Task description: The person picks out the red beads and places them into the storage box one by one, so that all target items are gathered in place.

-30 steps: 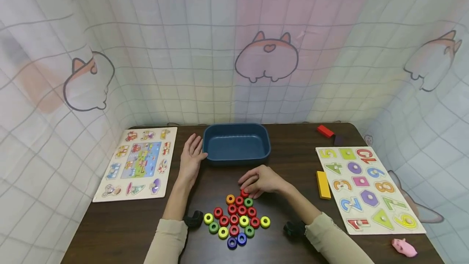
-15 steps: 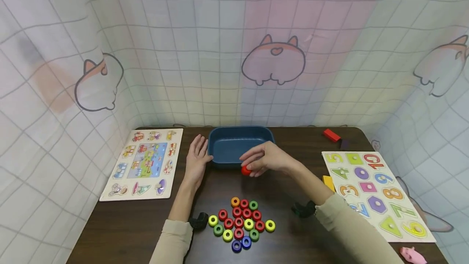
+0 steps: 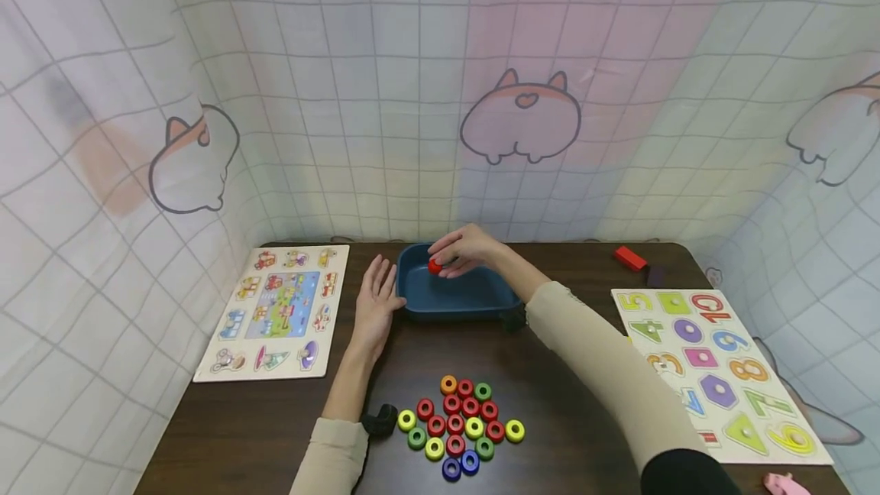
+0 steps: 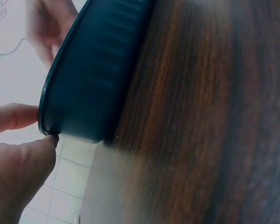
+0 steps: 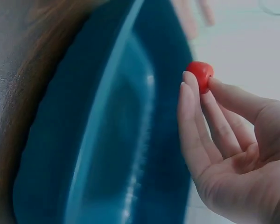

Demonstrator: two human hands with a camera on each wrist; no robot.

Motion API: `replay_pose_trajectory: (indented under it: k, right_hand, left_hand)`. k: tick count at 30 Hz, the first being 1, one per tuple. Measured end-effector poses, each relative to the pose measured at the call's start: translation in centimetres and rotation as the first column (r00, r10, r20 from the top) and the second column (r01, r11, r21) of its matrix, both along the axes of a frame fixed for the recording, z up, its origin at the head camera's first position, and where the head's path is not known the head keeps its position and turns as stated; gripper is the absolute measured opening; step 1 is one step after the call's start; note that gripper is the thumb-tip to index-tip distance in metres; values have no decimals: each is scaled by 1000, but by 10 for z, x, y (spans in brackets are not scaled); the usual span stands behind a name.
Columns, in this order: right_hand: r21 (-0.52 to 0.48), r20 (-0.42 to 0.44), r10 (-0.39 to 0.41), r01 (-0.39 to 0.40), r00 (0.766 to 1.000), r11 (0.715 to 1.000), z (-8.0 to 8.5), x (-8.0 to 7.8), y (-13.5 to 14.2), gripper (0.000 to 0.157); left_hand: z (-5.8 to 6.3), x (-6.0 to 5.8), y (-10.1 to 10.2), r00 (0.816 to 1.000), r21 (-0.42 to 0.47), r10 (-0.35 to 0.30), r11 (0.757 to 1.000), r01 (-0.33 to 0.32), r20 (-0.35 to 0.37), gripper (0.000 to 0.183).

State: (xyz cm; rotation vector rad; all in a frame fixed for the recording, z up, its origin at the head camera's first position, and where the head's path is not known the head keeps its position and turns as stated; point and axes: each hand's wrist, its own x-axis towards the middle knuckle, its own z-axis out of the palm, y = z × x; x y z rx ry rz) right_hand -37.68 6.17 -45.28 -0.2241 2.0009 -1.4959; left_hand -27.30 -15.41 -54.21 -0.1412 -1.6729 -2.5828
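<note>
The right hand (image 3: pixel 466 250) pinches a red ring (image 3: pixel 435 266) between thumb and fingertips, holding it above the left part of a blue tray (image 3: pixel 454 295). The left hand (image 3: pixel 374 302) lies at the tray's left end, its fingers extended and somewhat spread, with the thumb and a finger touching the rim at the corner in the left wrist view. Nearer the person, a loose cluster of rings (image 3: pixel 455 424) in red, yellow, green, orange and blue lies flat on the dark worktop (image 3: pixel 227 434). A picture puzzle (image 3: pixel 271 315) lies to the left and a number puzzle (image 3: pixel 718 373) to the right, partly covered by the right sleeve (image 3: pixel 605 365). Beyond the number puzzle sits a red block (image 3: pixel 629 258) beside a dark block (image 3: pixel 655 276).
</note>
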Motion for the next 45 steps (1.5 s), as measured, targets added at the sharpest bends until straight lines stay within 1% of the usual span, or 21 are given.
replay_pose_trajectory:
  k: [3,6,8,10,13,16,17,19,21,23,25,26,27,29,32,34,36,38,40,42,45]
  right_hand:
    - [22,14,-21,20,1000,1000,-20,-7,-12,40]
    - [33,15,-59,58,998,998,-36,-9,-22,38]
    - [37,5,-107,107,994,994,-45,-10,-27,36]
    - [40,-10,-130,131,991,991,-50,-10,-29,35]
    - [54,-49,-134,137,990,989,-51,-8,-27,35]
    - [55,-112,-107,114,988,992,-40,-4,-20,35]
    - [58,-139,-95,104,986,993,-35,-1,-17,34]
    - [53,-194,-63,74,979,996,-22,7,-11,32]
    - [65,-265,-12,30,964,997,-10,17,-4,27]
    - [96,-335,50,-18,941,995,1,31,4,21]
    - [118,-384,111,-70,917,990,8,47,11,18]
    - [134,-400,140,-94,906,987,11,56,15,16]
    - [139,-402,168,-122,900,983,13,64,18,16]
    - [135,-375,211,-172,903,976,14,80,22,15]
    - [126,-293,260,-233,920,964,7,101,27,14]
    - [148,-249,301,-271,921,951,-2,113,30,15]
    - [192,-215,340,-302,915,934,-13,123,34,16]
    - [252,-209,379,-325,901,912,-23,131,36,17]
    - [293,-203,397,-331,895,897,-33,138,38,17]
    - [313,-199,399,-328,895,891,-41,142,39,17]
    - [288,-175,385,-327,906,900,-50,145,39,16]
  left_hand:
    - [3,4,1,1000,37,-20,999,20,-1,92]
    - [5,7,2,999,69,-39,997,39,-7,93]
    - [6,7,3,999,74,-44,996,45,-10,93]
    - [5,6,5,999,67,-39,997,40,-10,93]
    - [4,3,8,1000,49,-24,999,24,-17,92]
    - [2,1,9,1000,36,-11,999,12,-24,91]
    - [1,1,9,1000,41,-7,999,8,-23,89]
    - [1,0,8,1000,41,1,999,0,-20,87]
    - [2,0,6,1000,43,10,999,-10,-14,85]
    - [3,-1,4,1000,39,12,999,-11,-14,85]
    - [5,-2,2,1000,28,9,1000,-8,-15,86]
    - [6,-3,1,1000,25,7,1000,-7,-16,86]
    - [6,-3,0,1000,22,7,1000,-7,-15,86]
    - [7,-4,-2,1000,19,11,1000,-11,-11,86]
    - [6,-5,-4,1000,10,15,1000,-15,-10,85]
    - [5,-4,-5,1000,7,17,1000,-17,-9,86]
    - [4,-3,-6,1000,5,15,1000,-15,-11,86]
    - [3,-3,-6,1000,4,10,1000,-10,-12,85]
    - [2,-2,-6,1000,6,8,1000,-8,-12,85]
    - [1,-1,-6,1000,10,4,1000,-4,-10,85]
    - [0,0,-7,1000,9,3,1000,-3,-1,85]
